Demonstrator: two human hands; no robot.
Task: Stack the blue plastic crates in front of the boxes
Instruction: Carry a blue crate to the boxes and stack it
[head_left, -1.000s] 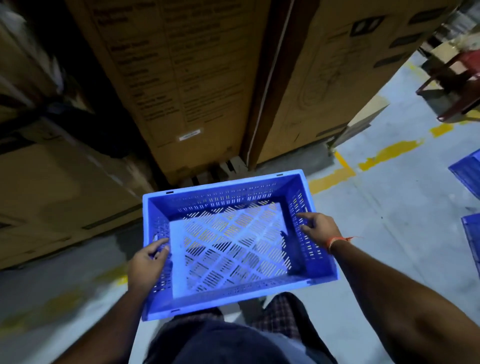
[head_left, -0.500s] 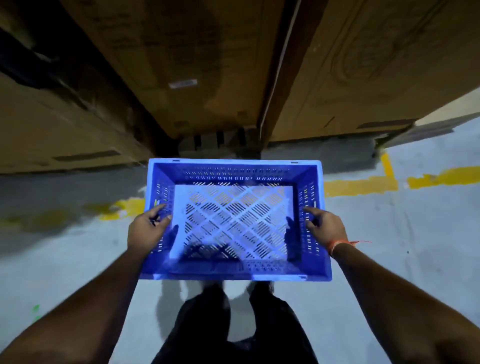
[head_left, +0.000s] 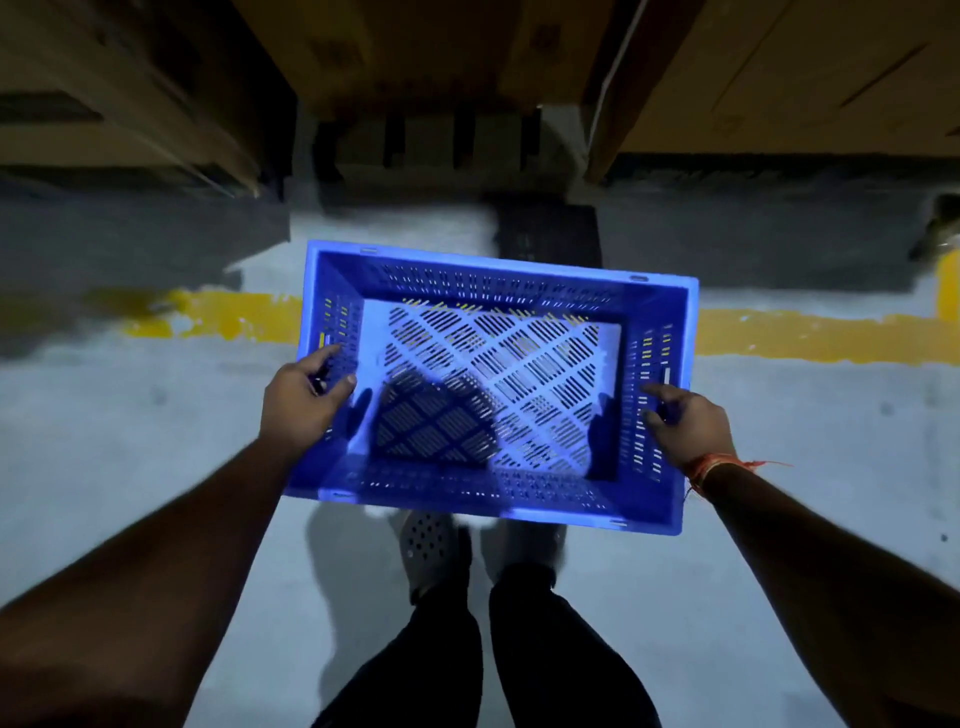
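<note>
The left hand (head_left: 304, 402) is curled over the left wall of the blue crate (head_left: 493, 384), thumb inside, fingers wrapped around the rim. The right hand (head_left: 685, 428) grips the right wall the same way, an orange thread (head_left: 719, 467) tied at its wrist. The crate is held level and empty, open side up, above the grey floor (head_left: 130, 426) and over a yellow line (head_left: 810, 335). Two shoes (head_left: 434, 540) show under its near edge. Cardboard boxes (head_left: 810, 67) stand just beyond, on the far side.
</note>
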